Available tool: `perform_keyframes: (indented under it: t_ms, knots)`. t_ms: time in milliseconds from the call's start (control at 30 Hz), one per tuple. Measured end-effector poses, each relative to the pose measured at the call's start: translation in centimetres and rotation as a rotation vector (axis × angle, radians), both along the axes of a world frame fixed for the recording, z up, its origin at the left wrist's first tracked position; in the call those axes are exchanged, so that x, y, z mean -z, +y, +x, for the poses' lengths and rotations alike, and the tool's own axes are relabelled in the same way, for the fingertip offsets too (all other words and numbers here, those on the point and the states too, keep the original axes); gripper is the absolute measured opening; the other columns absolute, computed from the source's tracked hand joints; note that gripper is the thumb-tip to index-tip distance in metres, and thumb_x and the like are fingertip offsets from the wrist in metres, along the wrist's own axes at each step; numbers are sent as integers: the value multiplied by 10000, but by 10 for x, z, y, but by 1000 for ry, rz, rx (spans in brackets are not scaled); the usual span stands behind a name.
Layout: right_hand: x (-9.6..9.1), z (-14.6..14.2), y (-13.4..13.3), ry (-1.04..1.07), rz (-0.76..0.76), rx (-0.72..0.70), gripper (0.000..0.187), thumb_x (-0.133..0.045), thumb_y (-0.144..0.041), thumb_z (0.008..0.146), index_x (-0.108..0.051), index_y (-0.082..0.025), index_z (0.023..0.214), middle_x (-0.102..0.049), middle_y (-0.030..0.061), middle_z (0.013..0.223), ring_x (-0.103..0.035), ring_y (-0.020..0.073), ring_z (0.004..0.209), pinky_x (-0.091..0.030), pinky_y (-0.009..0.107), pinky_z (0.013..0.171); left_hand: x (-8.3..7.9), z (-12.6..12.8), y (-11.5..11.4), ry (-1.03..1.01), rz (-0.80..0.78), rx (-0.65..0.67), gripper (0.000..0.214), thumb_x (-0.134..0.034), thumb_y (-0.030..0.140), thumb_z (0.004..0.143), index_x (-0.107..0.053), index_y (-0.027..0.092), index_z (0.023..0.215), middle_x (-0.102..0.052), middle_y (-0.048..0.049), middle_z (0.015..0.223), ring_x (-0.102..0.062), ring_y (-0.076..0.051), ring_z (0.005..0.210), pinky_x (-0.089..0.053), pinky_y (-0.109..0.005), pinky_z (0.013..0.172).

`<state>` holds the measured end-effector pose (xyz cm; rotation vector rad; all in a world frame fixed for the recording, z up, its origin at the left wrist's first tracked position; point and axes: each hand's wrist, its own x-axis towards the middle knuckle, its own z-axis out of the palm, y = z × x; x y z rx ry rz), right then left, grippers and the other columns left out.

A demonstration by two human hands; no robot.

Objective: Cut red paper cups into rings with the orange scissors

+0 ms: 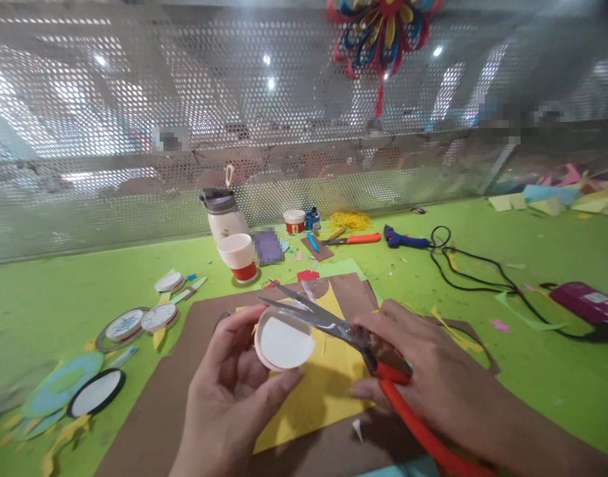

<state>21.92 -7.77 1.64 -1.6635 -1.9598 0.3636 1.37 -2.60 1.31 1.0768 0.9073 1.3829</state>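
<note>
My left hand (234, 391) pinches a short, cut-down paper cup (287, 341) by its sides, its round white face turned toward me. My right hand (413, 364) holds scissors (328, 321) with red handles, the blades slightly apart. The blade tips lie across the cup's upper rim; whether they touch it I cannot tell. Beneath both hands lies a yellow paper sheet (304, 417) on brown paper (150, 404). A small white scrap (357, 429) rests just below the yellow sheet's edge.
Behind stand a white-and-red paper cup (238, 257), a bottle (223, 215) and a small cup (294, 222). A utility knife (356, 239) and blue glue gun (406, 238) lie at the back. A black cord (483, 286) runs right to a purple device (589, 305). Paper discs (125, 326) lie left.
</note>
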Motion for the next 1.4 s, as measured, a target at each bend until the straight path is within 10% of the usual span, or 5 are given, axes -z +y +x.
perform_keyframes:
  t_ms: [1400]
  knots:
    - [3, 0, 0, -62, 81, 11, 416, -804, -311, 723, -659, -247, 1108, -687, 90, 1063, -692, 280, 929, -594, 359, 709, 1, 0, -2, -17, 0, -33, 518, -910, 120, 493, -725, 287, 948, -731, 34, 968, -703, -124, 802, -547, -122, 646]
